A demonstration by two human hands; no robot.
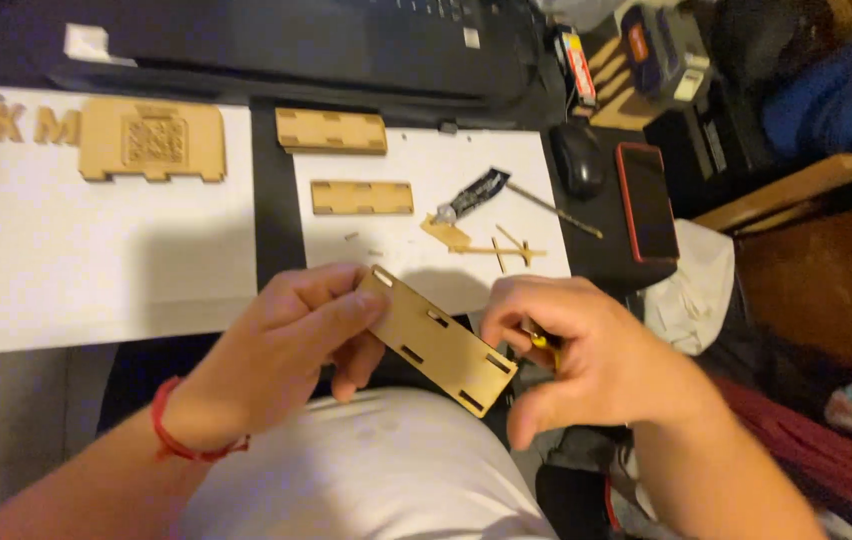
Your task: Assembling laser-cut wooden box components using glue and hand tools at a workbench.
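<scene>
Head view: your left hand (pixel 291 335) pinches one end of a slotted wooden panel (pixel 438 340), held tilted above your lap. Your right hand (pixel 571 355) touches its other end, grip closed around a small yellow tool (pixel 543 341). Similar panels (pixel 361 197) lie on the tabletop (pixel 96 270).

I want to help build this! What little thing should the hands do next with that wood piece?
Probably bring the yellow tool in the right hand onto the flat slotted wooden panel, since the left hand holds it tilted right beside that tool.
</scene>
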